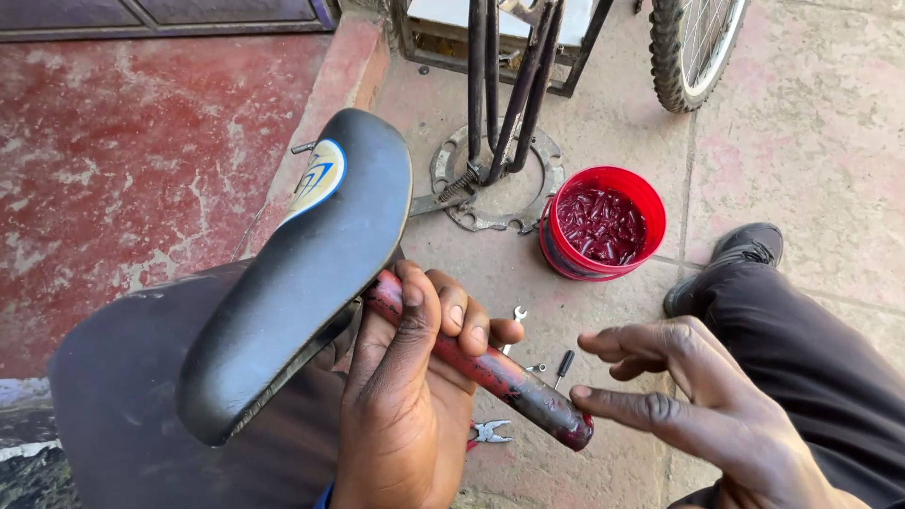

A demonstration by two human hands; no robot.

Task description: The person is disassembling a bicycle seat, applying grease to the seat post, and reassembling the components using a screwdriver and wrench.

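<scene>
**Seat post in the left hand, right hand hovering at its tip**

Seat post (490, 372), red and grimy, runs on a slant from under the black saddle (292, 273) at upper left down to its free end at lower right. Left hand (405, 396) is clenched around its middle, thumb over the top. Right hand (698, 396) hangs loose with fingers spread, holding nothing, just beside the low end, so it is the nearer one to that tip. Below, on the stone floor (801, 141): a red bucket (603, 224), pliers (490, 433), a small spanner (517, 316). A bicycle wheel (693, 47) stands beyond.
</scene>
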